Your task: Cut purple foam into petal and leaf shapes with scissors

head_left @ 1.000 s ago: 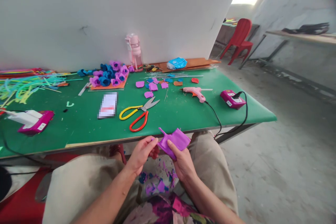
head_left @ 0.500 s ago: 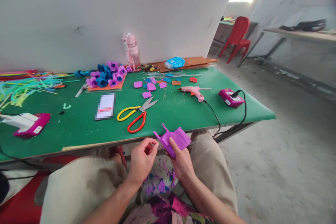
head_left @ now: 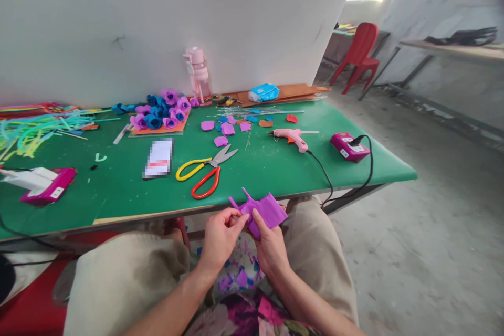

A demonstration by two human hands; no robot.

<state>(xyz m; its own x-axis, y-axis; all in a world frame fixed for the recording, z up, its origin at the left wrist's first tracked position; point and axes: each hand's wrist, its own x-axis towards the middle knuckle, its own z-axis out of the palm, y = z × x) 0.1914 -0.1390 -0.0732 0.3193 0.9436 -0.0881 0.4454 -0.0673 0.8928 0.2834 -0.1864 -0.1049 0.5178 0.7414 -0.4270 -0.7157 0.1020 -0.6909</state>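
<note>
A purple foam piece (head_left: 264,210) with narrow cut tabs is held over my lap, just in front of the green table's near edge (head_left: 118,215). My right hand (head_left: 270,248) grips it from below, thumb pressed on its top. My left hand (head_left: 219,239) pinches the piece's left tabs with fingertips. Scissors with one yellow and one red handle (head_left: 205,169) lie shut on the table straight ahead of my hands. Purple and blue foam scraps (head_left: 236,278) are scattered in my lap.
A pink glue gun (head_left: 290,137) lies to the right, wired to a magenta power strip (head_left: 349,147). Purple and blue foam flowers (head_left: 162,112), cut petals (head_left: 225,128), a pink bottle (head_left: 198,74) and a white board (head_left: 157,37) stand further back. Another magenta strip (head_left: 48,187) sits left.
My left hand let go of the piece's left edge half a second ago, then came back and now pinches the tabs. The piece sits slightly lower.
</note>
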